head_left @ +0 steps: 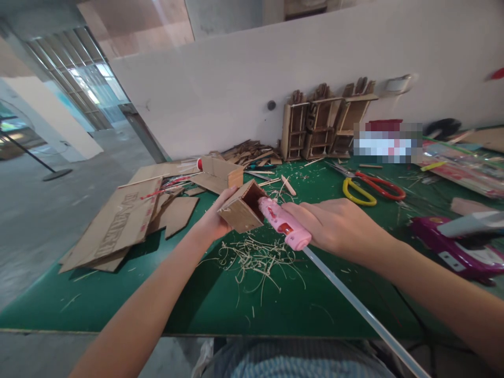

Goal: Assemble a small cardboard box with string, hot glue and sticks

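A small open cardboard box (241, 214) is held up over the table by my left hand (216, 216), its fingers closed on the far left side. In my right hand (334, 223) is a pink hot glue gun (285, 224), gripped with the fingers wrapped round it. Its front end points into the box's open side, and the nozzle tip is hidden there. From the gun's rear a long clear glue stick (362, 310) runs down toward the lower right. Beneath the box lies a heap of thin curly shavings (260, 257).
Cardboard sheets (118, 226) lie on the green table (185, 315) at left, near a folded cardboard piece (218, 176). Several cardboard structures (325, 126) lean against the white wall. Scissors (360, 191) with red and yellow handles and a purple device (452, 249) lie at right.
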Available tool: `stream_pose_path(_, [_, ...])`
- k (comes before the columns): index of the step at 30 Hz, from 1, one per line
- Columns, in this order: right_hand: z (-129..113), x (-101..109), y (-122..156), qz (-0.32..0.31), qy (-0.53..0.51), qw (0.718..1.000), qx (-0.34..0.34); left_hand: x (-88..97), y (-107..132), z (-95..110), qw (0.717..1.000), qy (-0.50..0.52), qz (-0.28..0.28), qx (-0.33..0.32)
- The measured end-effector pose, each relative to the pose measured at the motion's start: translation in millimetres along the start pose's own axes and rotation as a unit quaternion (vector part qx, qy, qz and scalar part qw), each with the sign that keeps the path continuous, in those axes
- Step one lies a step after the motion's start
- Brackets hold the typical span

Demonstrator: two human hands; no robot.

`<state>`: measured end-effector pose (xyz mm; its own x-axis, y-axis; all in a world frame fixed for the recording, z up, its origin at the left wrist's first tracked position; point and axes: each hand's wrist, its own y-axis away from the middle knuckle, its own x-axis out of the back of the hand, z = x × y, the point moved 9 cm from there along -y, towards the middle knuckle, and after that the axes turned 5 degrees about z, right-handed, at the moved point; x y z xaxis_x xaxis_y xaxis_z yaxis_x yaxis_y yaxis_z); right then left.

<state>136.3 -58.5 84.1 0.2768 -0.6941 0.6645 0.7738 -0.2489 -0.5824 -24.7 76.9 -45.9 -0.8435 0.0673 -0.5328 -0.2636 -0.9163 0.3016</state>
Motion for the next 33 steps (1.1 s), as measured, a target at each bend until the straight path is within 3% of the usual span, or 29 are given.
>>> stream_pose_path(11, [3.1, 4.6, 3.2, 0.020, 0.006, 1.000, -0.009, -3.6, -9.4, -1.0, 0.997, 0.017, -0.077, -0.003])
stream_pose_path(33, [7.7, 7.4, 11.2, 0.041, 0.022, 0.999, -0.018, 1.8, -15.8, -1.1, 0.998, 0.001, -0.068, -0.002])
